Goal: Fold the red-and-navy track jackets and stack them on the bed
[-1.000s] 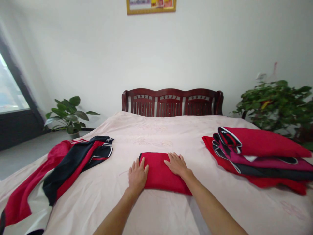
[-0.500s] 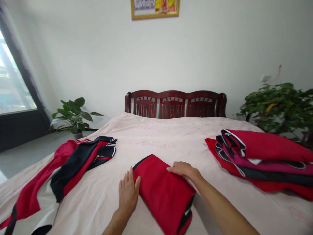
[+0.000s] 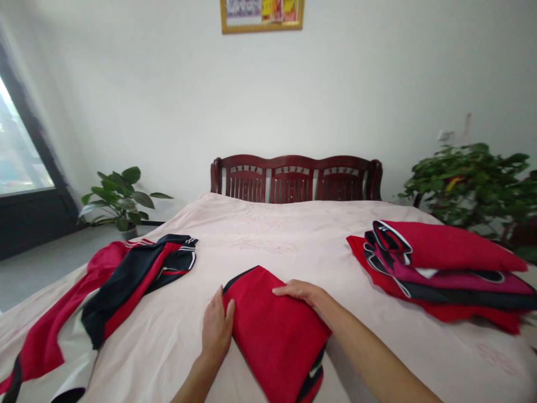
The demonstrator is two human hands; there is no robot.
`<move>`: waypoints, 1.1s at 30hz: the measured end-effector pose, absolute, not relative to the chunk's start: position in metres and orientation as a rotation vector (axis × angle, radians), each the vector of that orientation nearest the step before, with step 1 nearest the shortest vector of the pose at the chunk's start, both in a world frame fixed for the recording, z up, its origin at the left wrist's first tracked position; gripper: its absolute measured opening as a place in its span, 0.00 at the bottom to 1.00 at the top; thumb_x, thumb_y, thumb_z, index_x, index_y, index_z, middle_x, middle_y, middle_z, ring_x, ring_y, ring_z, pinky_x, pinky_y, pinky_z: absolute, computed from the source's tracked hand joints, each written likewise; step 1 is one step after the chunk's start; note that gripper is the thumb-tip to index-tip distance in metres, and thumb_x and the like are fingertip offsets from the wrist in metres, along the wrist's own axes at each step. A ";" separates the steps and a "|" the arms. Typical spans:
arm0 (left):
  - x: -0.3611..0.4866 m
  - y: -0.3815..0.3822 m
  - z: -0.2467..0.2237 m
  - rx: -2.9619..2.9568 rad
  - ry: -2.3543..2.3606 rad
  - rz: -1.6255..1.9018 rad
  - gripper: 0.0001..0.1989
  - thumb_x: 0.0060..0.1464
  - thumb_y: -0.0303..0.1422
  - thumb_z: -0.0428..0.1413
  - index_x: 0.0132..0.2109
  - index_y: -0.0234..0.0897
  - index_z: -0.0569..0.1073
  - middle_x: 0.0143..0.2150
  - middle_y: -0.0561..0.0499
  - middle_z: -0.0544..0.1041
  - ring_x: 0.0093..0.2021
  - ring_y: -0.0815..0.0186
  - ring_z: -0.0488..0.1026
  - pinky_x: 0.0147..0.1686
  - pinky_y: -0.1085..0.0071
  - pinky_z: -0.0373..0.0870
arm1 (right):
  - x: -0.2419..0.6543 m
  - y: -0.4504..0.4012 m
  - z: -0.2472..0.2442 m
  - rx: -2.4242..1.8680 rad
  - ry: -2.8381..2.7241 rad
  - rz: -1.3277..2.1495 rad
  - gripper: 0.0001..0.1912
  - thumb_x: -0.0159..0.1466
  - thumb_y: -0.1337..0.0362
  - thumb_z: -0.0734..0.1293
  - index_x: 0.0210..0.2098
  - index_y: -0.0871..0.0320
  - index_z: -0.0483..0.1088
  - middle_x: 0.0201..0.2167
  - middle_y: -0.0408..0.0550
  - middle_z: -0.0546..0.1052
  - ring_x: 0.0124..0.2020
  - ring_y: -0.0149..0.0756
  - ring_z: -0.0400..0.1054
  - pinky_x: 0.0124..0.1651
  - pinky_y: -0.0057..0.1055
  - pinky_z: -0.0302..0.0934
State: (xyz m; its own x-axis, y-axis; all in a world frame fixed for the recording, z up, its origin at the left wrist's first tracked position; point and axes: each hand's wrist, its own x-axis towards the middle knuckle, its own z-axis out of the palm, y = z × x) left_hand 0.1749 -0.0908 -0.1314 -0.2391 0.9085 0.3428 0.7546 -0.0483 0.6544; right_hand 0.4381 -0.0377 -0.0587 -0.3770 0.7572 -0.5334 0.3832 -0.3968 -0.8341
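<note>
- Left hand: grip open, palm down and fingers extended, its thumb side touching the left edge of the garment without holding it
- Right hand: grip open, fingers flat and together, resting across the garment's upper edge; no fabric is pinched
- Folded red fabric garment: lies between the hands, near the foot of the bed, angled diagonally, with black and white trim showing at its near end and a black edge along its far left side
- Pale pink bedsheet: covers the bed under all the clothing
- Red and black garment with white stripes: spread loosely on the bed, left of the hands and well apart from them
- Stacked red and black garments: loosely folded pile on the right side of the bed
- Dark red wooden headboard: slatted, at the far end of the bed
- Green potted plants: one beyond each side of the bed
</note>
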 end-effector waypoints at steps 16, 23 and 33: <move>0.164 -0.085 -0.140 1.583 1.878 1.311 0.34 0.63 0.47 0.39 0.67 0.27 0.58 0.65 0.35 0.64 0.66 0.53 0.62 0.67 0.55 0.56 | 0.410 -0.104 -0.081 -1.047 -0.819 1.962 0.24 0.44 0.71 0.71 0.43 0.65 0.75 0.36 0.54 0.82 0.34 0.43 0.77 0.47 0.43 0.69; 0.158 -0.082 -0.153 1.558 1.820 1.304 0.37 0.60 0.51 0.42 0.68 0.32 0.55 0.66 0.36 0.63 0.63 0.50 0.65 0.64 0.52 0.60 | 0.484 -0.131 -0.005 -0.904 -0.762 1.412 0.25 0.45 0.67 0.75 0.43 0.60 0.73 0.35 0.49 0.82 0.32 0.41 0.77 0.41 0.39 0.71; 0.147 -0.071 -0.169 1.645 1.887 1.152 0.38 0.57 0.52 0.43 0.68 0.34 0.57 0.60 0.36 0.68 0.61 0.48 0.68 0.61 0.48 0.63 | 0.700 -0.066 0.148 -0.764 -0.424 0.103 0.21 0.52 0.69 0.69 0.46 0.57 0.67 0.47 0.47 0.77 0.45 0.34 0.74 0.47 0.35 0.71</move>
State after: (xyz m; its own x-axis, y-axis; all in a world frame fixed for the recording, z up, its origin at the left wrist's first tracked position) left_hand 0.1467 -0.0711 -0.1695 -0.2398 0.9449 0.2228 0.6303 -0.0230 0.7760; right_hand 0.6997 -0.0663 0.1475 0.9109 0.2419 0.3343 0.0614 0.7216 -0.6896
